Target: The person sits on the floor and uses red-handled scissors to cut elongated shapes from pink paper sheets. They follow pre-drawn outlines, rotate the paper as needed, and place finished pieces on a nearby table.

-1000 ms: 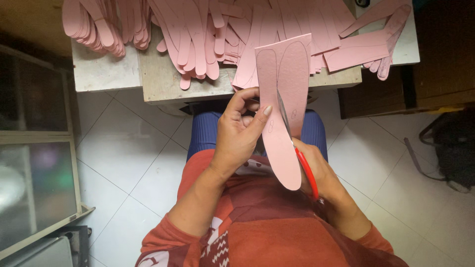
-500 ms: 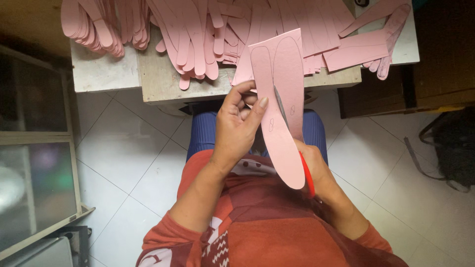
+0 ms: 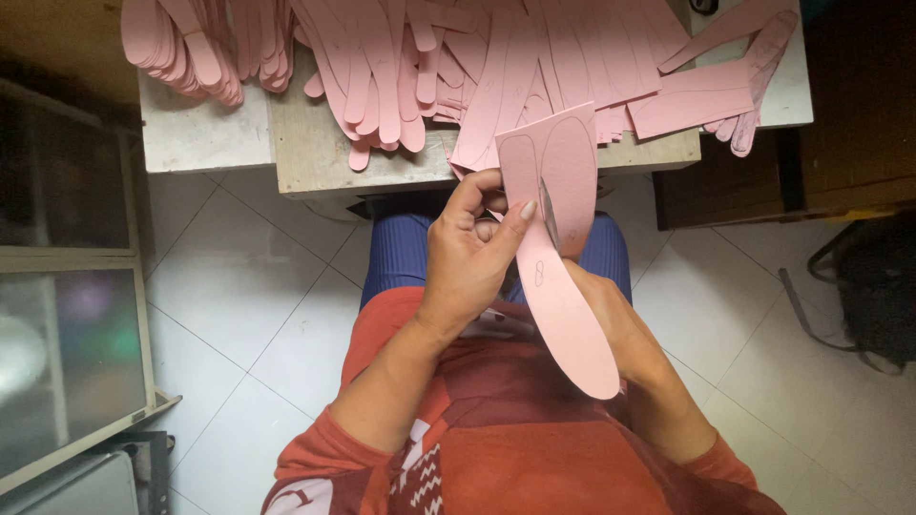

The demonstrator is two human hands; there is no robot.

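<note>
Change: pink sheet [image 3: 563, 153] now raised further toward the counter [image 3: 315, 157] than half a second ago; scissors [image 3: 548, 212] further along the drawn outline; cut insole [image 3: 563, 305] hanging longer and freer below the sheet.
Meaning: cutting well along, judged from the long freed strip; upper part near the sheet's top edge still joined.
Left hand: left hand [image 3: 472, 253] just left of the sheet, wrist bent, forearm rising from the lower left across the red shirt [image 3: 534, 448].
Left grip: closed on the sheet, thumb on its front face near the left edge, fingers curled behind.
Sheet: held upright in the air above the lap, top edge overlapping the counter's front edge, freed insole slanting down to the right.
Scissors: blade a thin grey line on the sheet's middle, tip pointing up toward the counter.
Right hand: right hand [image 3: 611, 310] mostly hidden behind the freed insole, forearm running down to the lower right.
Right grip: handles hidden behind the insole; presumably closed around the scissors, cannot tell for sure.
Counter: heaped with pink cut pieces [image 3: 401, 67], well above the left hand.
</note>
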